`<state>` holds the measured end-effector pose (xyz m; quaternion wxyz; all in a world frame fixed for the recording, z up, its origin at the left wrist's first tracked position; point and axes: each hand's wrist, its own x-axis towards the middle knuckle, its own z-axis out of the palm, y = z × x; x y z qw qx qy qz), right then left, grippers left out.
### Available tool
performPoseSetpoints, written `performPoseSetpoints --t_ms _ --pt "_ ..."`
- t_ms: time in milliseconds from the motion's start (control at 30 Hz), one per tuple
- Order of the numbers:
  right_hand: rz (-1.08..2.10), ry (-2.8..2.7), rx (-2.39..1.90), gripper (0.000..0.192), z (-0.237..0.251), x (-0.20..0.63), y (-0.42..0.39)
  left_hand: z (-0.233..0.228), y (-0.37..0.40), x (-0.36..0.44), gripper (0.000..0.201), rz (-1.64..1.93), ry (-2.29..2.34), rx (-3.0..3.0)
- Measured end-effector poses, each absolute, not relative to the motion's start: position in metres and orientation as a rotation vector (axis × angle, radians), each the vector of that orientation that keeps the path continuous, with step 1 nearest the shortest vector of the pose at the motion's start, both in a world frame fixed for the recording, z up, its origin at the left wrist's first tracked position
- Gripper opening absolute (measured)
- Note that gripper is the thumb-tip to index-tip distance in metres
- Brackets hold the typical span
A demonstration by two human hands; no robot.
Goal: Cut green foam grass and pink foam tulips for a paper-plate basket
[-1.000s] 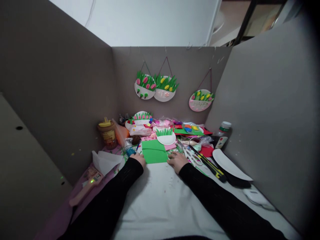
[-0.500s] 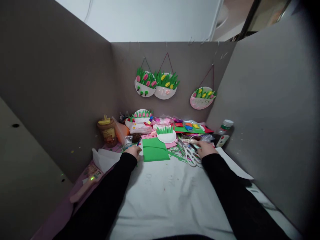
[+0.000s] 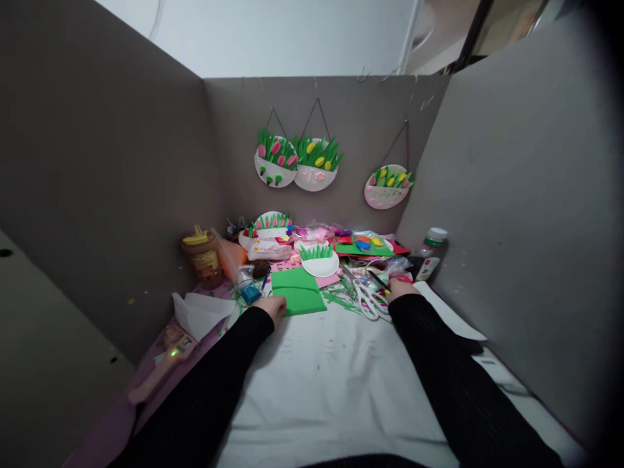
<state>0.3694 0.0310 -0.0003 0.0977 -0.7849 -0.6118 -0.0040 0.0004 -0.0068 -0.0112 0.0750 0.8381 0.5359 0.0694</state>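
Observation:
My left hand (image 3: 273, 308) rests at the lower left corner of a green sheet (image 3: 298, 292), fingers curled in at its edge. The sheet lies flat, with a line across its upper part. My right hand (image 3: 402, 290) is closed around a thin dark pen (image 3: 379, 281) that points up and to the left; its fingertips are partly hidden. Just left of that hand lie white-handled scissors (image 3: 366, 300) among green paper strips (image 3: 341, 298). Behind the green sheet sits a white paper half-plate (image 3: 320, 263) with green paper grass along its top.
A brown cup (image 3: 203, 263) and a blue-capped item (image 3: 250, 293) stand left. At right are a dark bottle (image 3: 429, 257) and white paper (image 3: 451, 312). A glue gun (image 3: 158, 377) lies at lower left. Decorated plates (image 3: 316, 175) hang on the grey back panel (image 3: 234, 143).
My left hand has moved right and slightly down onto the green sheet's corner, uncovering the blue-capped item. My right hand has drawn slightly up, with the pen showing more clearly. The view has shifted a little.

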Motion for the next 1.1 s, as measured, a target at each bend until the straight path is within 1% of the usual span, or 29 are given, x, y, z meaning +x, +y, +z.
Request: performPoseSetpoints --t_ms 100,167,300,367,500,667,1000,1100 --pt "-0.063 -1.899 -2.304 0.034 0.015 0.352 0.021 -0.01 -0.005 -0.004 0.015 0.165 1.676 2.464" --pt "-0.149 -2.092 -2.129 0.04 0.02 0.329 0.01 -0.009 -0.003 -0.005 0.016 0.159 1.674 2.479" --pt "-0.127 -2.452 -1.9 0.038 0.019 0.278 -0.014 -0.009 -0.003 0.001 0.034 0.209 1.5 2.6" --pt "-0.132 -2.533 -1.906 0.038 0.016 0.263 -0.022 -0.01 -0.005 0.005 0.039 0.19 1.405 2.665" --pt "-0.133 -2.577 -1.986 0.038 0.015 0.258 -0.027 -0.011 -0.008 0.011 0.038 0.101 1.354 2.731" --pt "-0.074 -2.715 -1.946 0.037 0.015 0.264 -0.024 -0.009 -0.011 0.015 0.035 -0.036 1.386 2.799" --pt "-0.16 -2.704 -1.906 0.036 0.014 0.257 -0.025 -0.004 -0.017 0.03 0.037 -0.187 1.553 2.752" --pt "-0.167 -2.716 -1.912 0.035 0.014 0.259 -0.024 -0.003 -0.016 0.029 0.036 -0.195 1.53 2.74"
